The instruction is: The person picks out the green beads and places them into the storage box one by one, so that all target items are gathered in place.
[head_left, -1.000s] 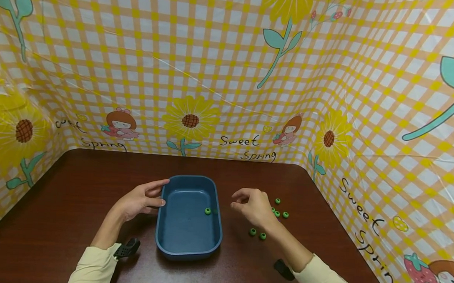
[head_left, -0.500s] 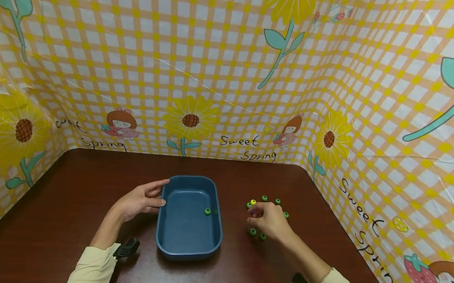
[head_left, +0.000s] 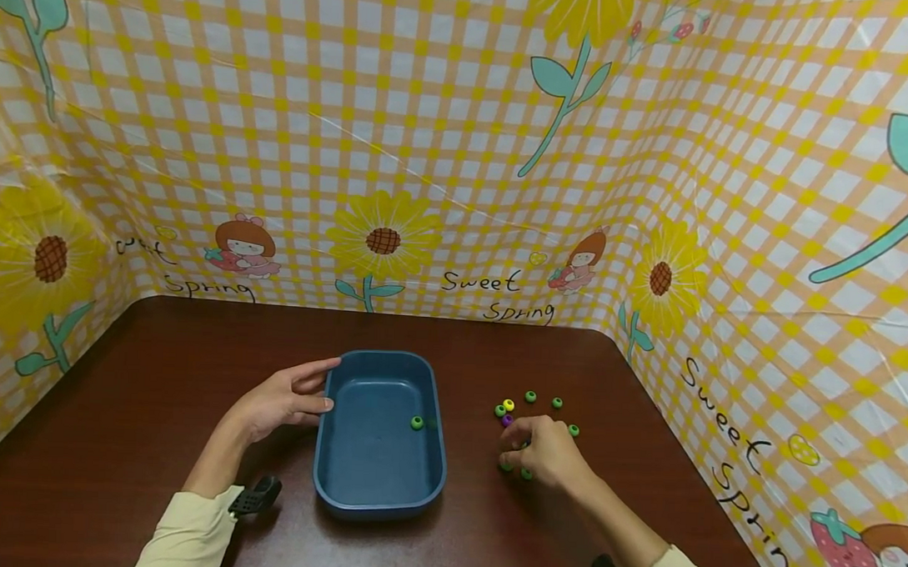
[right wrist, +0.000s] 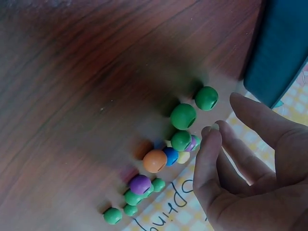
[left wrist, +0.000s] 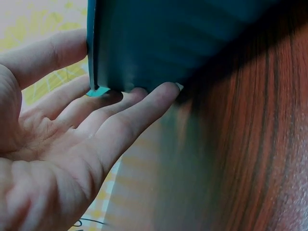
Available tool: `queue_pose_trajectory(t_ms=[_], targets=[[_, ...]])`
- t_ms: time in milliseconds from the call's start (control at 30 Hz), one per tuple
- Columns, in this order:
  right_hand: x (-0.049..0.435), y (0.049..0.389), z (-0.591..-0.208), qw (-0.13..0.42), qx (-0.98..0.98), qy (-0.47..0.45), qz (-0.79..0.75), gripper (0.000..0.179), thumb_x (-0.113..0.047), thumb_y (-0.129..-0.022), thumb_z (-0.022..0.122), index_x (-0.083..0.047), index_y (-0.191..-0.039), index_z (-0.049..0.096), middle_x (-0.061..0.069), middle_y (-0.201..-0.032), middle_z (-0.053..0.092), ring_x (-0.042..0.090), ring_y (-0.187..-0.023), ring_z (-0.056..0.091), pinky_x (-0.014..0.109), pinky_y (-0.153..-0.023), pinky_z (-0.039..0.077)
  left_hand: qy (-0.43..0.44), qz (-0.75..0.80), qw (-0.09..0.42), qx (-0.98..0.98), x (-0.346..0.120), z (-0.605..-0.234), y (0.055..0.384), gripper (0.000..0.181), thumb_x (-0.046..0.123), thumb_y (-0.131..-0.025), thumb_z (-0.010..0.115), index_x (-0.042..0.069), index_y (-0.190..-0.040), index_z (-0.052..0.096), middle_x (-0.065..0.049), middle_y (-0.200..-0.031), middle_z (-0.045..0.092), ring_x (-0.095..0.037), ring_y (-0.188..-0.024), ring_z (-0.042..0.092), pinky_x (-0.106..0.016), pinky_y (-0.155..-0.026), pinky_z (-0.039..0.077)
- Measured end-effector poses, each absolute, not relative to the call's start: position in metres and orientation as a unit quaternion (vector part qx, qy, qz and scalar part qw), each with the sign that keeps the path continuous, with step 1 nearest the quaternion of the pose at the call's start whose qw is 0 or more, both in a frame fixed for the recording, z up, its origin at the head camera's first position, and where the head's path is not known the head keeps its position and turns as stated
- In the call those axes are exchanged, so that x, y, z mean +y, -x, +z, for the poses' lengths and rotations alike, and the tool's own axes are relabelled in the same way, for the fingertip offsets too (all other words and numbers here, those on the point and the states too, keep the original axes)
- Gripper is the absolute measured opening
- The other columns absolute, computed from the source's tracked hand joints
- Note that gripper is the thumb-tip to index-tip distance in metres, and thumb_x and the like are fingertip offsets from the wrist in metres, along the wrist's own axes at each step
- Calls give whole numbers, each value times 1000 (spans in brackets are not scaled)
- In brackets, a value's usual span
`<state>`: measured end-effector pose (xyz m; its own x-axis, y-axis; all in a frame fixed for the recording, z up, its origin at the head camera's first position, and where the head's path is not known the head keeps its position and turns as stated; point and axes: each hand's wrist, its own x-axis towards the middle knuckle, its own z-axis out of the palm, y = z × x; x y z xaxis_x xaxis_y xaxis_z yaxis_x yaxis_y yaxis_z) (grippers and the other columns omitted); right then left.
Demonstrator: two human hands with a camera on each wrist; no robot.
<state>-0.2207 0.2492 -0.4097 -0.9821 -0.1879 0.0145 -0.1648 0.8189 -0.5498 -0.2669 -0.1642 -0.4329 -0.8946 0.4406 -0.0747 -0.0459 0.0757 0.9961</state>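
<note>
A blue rectangular bin (head_left: 376, 473) stands on the table with one green bead (head_left: 416, 423) inside. My left hand (head_left: 280, 407) touches the bin's left outer wall, fingers extended along it, as the left wrist view also shows. To the bin's right, my right hand (head_left: 549, 449) hovers low over loose beads, thumb and fingertips apart with nothing seen between them. Around it lie a yellow bead (head_left: 508, 405), a purple bead (head_left: 507, 420) and several green beads (head_left: 530, 397). In the right wrist view an orange bead (right wrist: 155, 161) and a blue bead (right wrist: 170, 156) appear too; the hand hides these from the head.
The dark wooden table (head_left: 219, 342) meets a checkered sunflower cloth (head_left: 459, 150) at its back and sides. A black wrist strap (head_left: 257, 498) is on the left wrist, near the bin's front left corner.
My right hand has moved away from beside the bin to the right, then slightly nearer me over the beads. Yellow and purple beads have come into sight. My left hand stays put.
</note>
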Motion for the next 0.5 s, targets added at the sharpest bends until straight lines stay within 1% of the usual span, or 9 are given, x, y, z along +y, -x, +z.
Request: queue_pose_trajectory(t_ms=[267, 500], targets=[[252, 222, -415, 28, 956, 104, -274, 18, -7, -74, 87, -10, -89, 76, -2, -76, 69, 10, -68, 61, 28, -59, 51, -130, 665, 180, 713, -164, -433, 267, 74, 2, -96, 65, 4, -160, 27, -28, -161, 31, -46, -129, 56, -50, -93, 58], [253, 221, -419, 42, 949, 115, -290, 15, -2, -74, 83, -9, -85, 76, -1, -76, 71, 10, -66, 61, 27, -57, 50, -126, 666, 185, 712, -162, -432, 267, 73, 0, -97, 64, 5, -160, 28, -27, -161, 30, -47, -131, 55, -49, -93, 58]])
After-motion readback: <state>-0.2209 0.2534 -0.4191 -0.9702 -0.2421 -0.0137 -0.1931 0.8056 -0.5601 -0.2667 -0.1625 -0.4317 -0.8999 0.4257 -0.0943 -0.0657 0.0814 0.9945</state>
